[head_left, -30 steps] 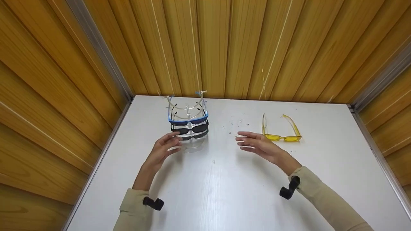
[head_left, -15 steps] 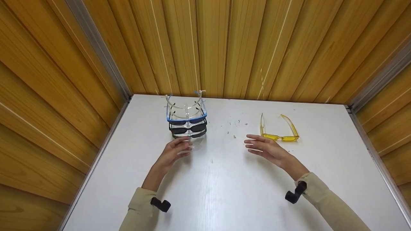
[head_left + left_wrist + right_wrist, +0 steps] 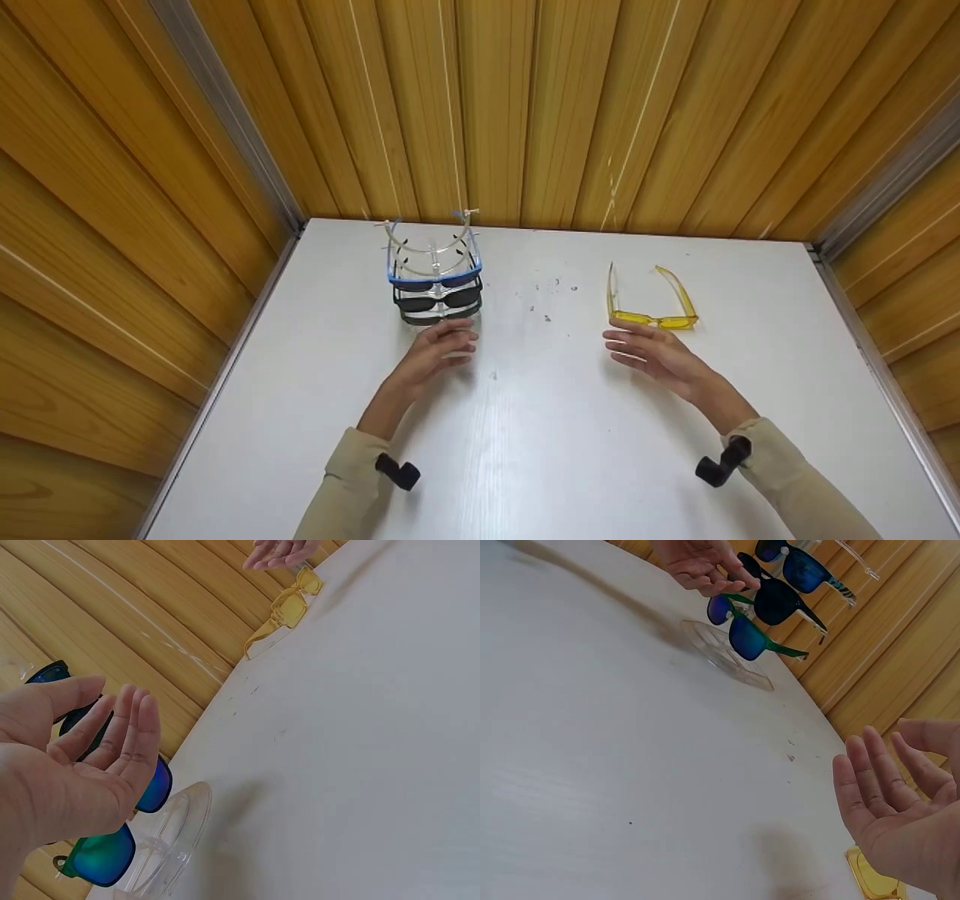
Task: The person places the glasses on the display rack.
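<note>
My left hand [image 3: 435, 356] hovers just in front of a clear display stand [image 3: 196, 817], fingers loosely bent and holding nothing. On that stand hang several sunglasses, one above another: a blue-framed pair [image 3: 435, 282], a black pair [image 3: 459, 298], and a lowest green-framed pair [image 3: 748, 639] with blue mirrored lenses. The left hand partly hides the lower pairs in the left wrist view. Yellow sunglasses [image 3: 681, 323] rest on the table with their temples unfolded toward the back. Close in front of them is my right hand [image 3: 660, 361], relaxed with nothing in it.
The white table [image 3: 525, 450] meets a wood-patterned wall [image 3: 495, 112] at the back. Small dark specks [image 3: 547, 319] lie between the stand and the yellow sunglasses. Metal strips [image 3: 225, 97] run along the wall corners. A black wrist mount [image 3: 724, 461] sits on the right sleeve.
Both hands have shifted rightward and slightly toward me. The left went from the stand's left side to its front; the right drew near the yellow sunglasses. All sunglasses stayed put.
</note>
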The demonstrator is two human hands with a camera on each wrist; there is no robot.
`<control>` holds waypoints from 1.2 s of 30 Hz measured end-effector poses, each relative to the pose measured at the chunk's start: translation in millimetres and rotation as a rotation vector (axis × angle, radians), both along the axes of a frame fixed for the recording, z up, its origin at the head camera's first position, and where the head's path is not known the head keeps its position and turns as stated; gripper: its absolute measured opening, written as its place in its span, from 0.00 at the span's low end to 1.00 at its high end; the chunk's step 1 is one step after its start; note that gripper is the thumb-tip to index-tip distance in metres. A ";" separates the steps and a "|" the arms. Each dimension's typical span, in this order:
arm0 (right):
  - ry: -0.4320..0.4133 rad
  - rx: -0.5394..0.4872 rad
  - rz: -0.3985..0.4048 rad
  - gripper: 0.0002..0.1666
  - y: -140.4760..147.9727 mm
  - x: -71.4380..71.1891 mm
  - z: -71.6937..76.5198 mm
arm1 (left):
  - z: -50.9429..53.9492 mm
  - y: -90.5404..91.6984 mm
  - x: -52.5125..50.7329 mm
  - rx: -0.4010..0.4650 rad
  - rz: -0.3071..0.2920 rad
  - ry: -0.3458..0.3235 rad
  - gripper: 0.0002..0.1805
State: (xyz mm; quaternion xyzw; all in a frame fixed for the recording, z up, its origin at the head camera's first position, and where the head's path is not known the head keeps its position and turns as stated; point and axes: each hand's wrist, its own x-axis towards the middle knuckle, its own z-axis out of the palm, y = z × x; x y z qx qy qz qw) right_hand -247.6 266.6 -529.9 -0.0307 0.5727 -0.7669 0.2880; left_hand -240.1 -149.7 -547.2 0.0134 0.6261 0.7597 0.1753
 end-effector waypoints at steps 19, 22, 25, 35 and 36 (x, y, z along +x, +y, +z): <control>-0.006 0.028 -0.112 0.19 54.2 16.8 -10.4 | 1.3 60.0 -19.0 0.054 -0.119 -0.041 0.23; 0.003 0.031 -0.112 0.19 63.1 18.4 -12.7 | 1.2 69.4 -22.6 0.050 -0.131 -0.048 0.24; 0.001 0.034 -0.124 0.19 71.3 20.4 -12.0 | 1.3 78.3 -26.2 0.057 -0.145 -0.045 0.24; -0.032 0.037 -0.159 0.19 93.5 20.9 -9.7 | -1.6 103.2 -34.8 0.044 -0.173 -0.072 0.24; -0.035 0.038 -0.159 0.19 95.6 20.8 -10.1 | -2.9 105.3 -35.3 0.040 -0.175 -0.069 0.24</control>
